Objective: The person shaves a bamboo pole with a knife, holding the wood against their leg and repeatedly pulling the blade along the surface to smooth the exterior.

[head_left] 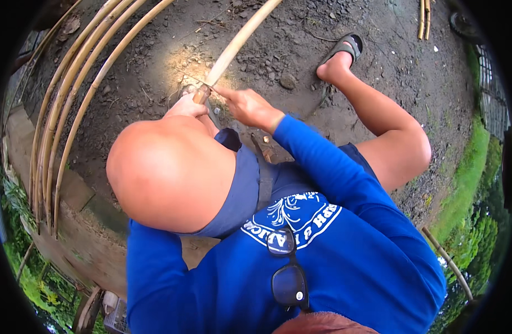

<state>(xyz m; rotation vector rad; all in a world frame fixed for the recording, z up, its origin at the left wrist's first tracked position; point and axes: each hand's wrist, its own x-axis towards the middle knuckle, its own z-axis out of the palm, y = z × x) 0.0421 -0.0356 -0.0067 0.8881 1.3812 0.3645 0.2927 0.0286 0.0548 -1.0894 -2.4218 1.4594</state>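
A pale bamboo pole [240,45] slants from the top edge down toward my raised left knee. My left hand [185,107] grips it near its brownish lower end, and the knee partly hides that wrist. From the right, my right hand [249,107] reaches in, closed, with its fingertips at the pole. A thin dark knife [198,81] lies across the pole just above my left hand; its handle is hidden in the right hand, and its exact shape is too small to tell.
Several long bamboo poles [63,92] curve along the left side, over a concrete edge [72,189]. Stony soil [172,33] surrounds my sandalled right foot [345,53]. Two short poles [424,19] lie at the upper right. Grass [462,178] borders the right.
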